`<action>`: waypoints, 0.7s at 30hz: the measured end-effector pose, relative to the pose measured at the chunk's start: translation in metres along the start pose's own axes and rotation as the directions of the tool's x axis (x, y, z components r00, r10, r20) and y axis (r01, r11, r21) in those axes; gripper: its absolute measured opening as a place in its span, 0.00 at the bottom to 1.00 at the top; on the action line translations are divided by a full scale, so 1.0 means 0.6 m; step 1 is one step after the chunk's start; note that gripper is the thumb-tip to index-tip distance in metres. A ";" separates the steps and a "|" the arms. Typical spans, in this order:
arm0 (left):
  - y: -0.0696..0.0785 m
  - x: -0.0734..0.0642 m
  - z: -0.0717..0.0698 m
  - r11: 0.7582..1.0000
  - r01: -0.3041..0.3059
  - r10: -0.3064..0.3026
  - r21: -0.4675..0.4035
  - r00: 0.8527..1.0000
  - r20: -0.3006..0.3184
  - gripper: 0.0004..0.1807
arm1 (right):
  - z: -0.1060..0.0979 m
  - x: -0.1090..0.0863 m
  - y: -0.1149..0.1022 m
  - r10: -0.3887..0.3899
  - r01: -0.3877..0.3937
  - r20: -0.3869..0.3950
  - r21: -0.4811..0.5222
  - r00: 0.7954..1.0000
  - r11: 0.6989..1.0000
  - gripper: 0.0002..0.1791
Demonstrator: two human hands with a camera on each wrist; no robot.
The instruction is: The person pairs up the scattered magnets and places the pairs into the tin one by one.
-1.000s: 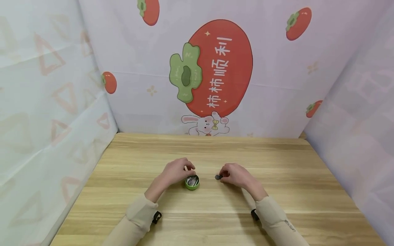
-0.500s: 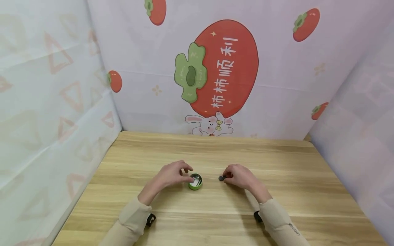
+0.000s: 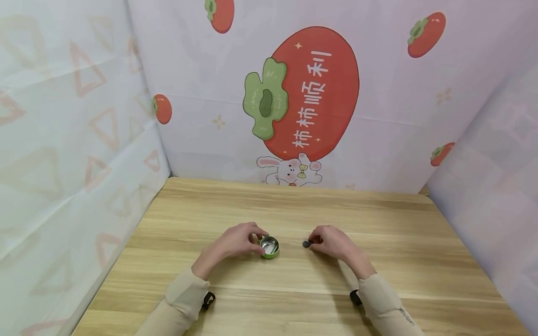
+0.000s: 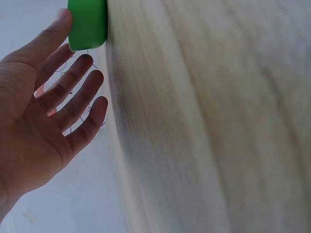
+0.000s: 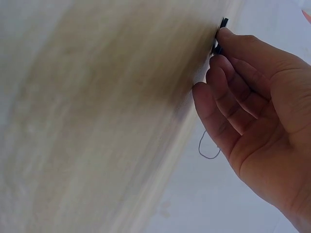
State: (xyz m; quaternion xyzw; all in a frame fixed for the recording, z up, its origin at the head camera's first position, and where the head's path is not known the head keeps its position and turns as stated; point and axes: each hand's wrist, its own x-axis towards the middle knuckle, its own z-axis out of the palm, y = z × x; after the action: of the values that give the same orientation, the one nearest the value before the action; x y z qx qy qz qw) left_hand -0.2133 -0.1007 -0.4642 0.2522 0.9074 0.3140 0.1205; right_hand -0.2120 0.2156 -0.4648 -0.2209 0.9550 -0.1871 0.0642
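Observation:
A small round green tin (image 3: 270, 247) with a shiny metal inside stands on the wooden table; its green side wall (image 4: 87, 24) shows at the top of the left wrist view. My left hand (image 3: 239, 241) holds the tin's left side between thumb and index finger, while the other fingers (image 4: 77, 104) spread loosely below. To the right of the tin, my right hand (image 3: 334, 242) pinches a small dark disc (image 3: 307, 244) low over the table. In the right wrist view, thin black pieces (image 5: 223, 23) show at the thumb tip, partly hidden by the fingers.
The wooden table (image 3: 294, 289) extends around both hands. A printed cloth with red persimmons and a rabbit (image 3: 290, 170) hangs behind its back edge. Pale cloth walls (image 3: 84, 140) stand at the left and right.
My left thumb and index finger were over the tin, drew back off its rim, and now close on its left side. My right hand keeps its pinch. The head view has turned slightly left.

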 end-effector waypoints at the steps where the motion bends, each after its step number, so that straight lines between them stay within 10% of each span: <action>1: 0.000 0.000 0.000 1.000 0.005 -0.005 -0.010 1.000 0.005 0.27 | 0.000 0.000 0.001 -0.001 0.001 0.001 0.002 1.000 1.000 0.08; 21: 0.007 0.002 0.001 0.995 0.068 -0.067 -0.077 0.998 0.013 0.25 | 0.004 0.014 -0.015 -0.081 0.082 -0.016 0.035 0.997 0.996 0.08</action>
State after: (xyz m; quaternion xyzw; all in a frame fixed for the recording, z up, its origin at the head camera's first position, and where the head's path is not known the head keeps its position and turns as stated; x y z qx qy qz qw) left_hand -0.2124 -0.0968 -0.4621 0.2181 0.9019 0.3431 0.1456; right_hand -0.2154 0.2035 -0.4640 -0.2570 0.9422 -0.2080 0.0532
